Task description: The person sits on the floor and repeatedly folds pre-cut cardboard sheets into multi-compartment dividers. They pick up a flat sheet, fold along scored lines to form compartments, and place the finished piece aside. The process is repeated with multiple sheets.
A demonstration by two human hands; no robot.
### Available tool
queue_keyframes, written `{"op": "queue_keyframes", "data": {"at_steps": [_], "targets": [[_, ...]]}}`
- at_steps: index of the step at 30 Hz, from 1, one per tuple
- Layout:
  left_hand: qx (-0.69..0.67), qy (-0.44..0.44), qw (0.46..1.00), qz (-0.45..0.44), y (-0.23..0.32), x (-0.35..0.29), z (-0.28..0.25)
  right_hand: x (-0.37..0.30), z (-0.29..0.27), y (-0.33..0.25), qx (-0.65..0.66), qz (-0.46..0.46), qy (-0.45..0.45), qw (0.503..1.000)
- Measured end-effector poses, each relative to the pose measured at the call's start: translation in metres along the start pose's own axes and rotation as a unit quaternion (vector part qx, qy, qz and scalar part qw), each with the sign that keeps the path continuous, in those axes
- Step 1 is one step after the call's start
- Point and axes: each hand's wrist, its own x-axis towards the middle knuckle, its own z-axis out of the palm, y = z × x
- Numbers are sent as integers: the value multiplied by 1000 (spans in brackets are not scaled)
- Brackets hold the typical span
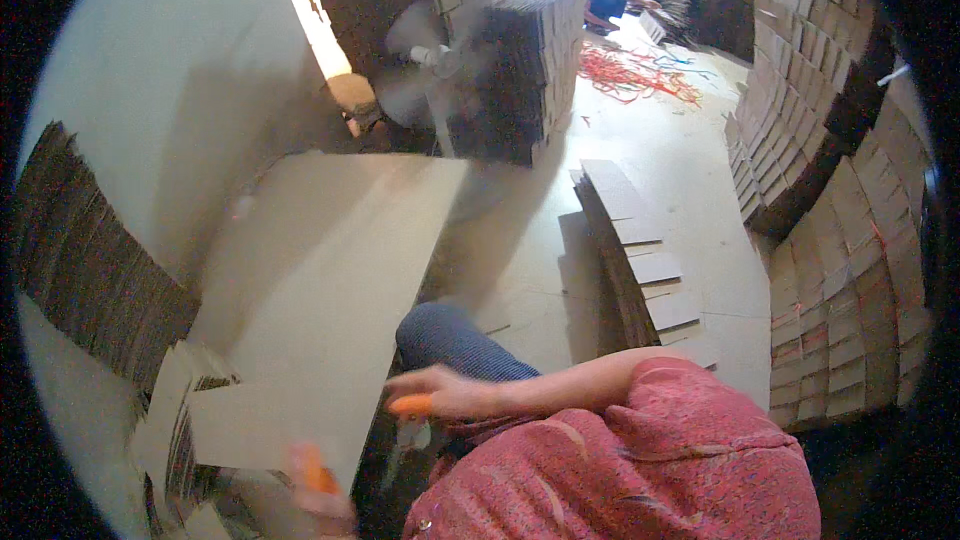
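Note:
My right hand (440, 395) is held at the right edge of the pale table board (320, 230), with an orange cover on one digit. Its fingers reach out loosely to the left, and I see nothing in them. My left hand (325, 500) is near the lower edge of the view, smeared by motion, and also shows orange on a finger. Just beyond the left hand lies a flat cardboard piece (237, 427). It juts from a stack of upright cardboard pieces (180, 430) at the table's left.
A long row of dark cardboard sheets (100, 250) leans by the left wall. A spinning fan (432, 58) stands beyond the table before stacked cardboard (560, 60). Cardboard strips (655, 268) are piled on the floor. Tall stacks (850, 270) line the right. Another person (606, 0) crouches far back near red straps (640, 77).

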Motion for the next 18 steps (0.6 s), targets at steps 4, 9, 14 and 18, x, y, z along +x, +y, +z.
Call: {"op": "queue_keyframes", "data": {"at_steps": [4, 9, 14, 18], "targets": [[87, -94, 976, 173, 26, -50, 39, 13, 30, 45, 101, 148, -45, 983], [491, 16, 853, 175, 75, -66, -12, -5, 12, 75, 84, 137, -6, 987], [726, 140, 617, -270, -66, -126, -234, 4, 7, 101, -52, 159, 8, 986], [801, 153, 547, -190, -132, -197, -351, 6, 21, 79, 12, 144, -35, 989]]}}
